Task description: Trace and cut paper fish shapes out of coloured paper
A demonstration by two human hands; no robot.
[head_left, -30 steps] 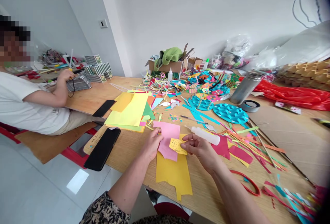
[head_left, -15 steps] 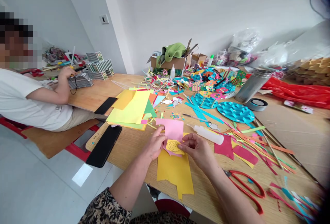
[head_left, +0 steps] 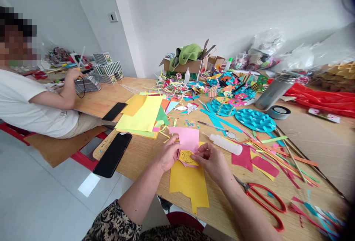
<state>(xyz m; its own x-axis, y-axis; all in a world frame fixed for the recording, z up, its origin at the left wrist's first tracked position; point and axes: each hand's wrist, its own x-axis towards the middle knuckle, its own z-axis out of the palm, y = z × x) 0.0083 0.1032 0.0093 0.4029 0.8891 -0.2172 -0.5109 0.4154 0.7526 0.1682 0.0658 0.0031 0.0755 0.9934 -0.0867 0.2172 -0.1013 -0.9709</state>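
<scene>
In the head view, my left hand [head_left: 168,155] is closed on the left edge of a pink sheet of paper [head_left: 189,138], thumb on top. A small yellow paper piece with a fish drawn on it [head_left: 186,156] lies over the lower part of the pink sheet. The fingertips of my right hand [head_left: 212,160] pinch the right end of that fish piece. Beneath both is a larger yellow sheet [head_left: 188,185] with a cut lower edge, reaching to the table's front edge. A white glue bottle [head_left: 226,144] lies just beyond my right hand.
Red-handled scissors [head_left: 266,202] lie right of my right forearm. A black phone [head_left: 113,156] and stacked coloured paper [head_left: 141,113] are at left. Blue egg-tray pieces [head_left: 255,120], paper strips and a metal flask [head_left: 274,92] stand or lie at right. Another person [head_left: 41,104] sits at far left.
The view has shifted slightly, so the table things appear a little further right. Both hands keep nearly the same hold on the papers.
</scene>
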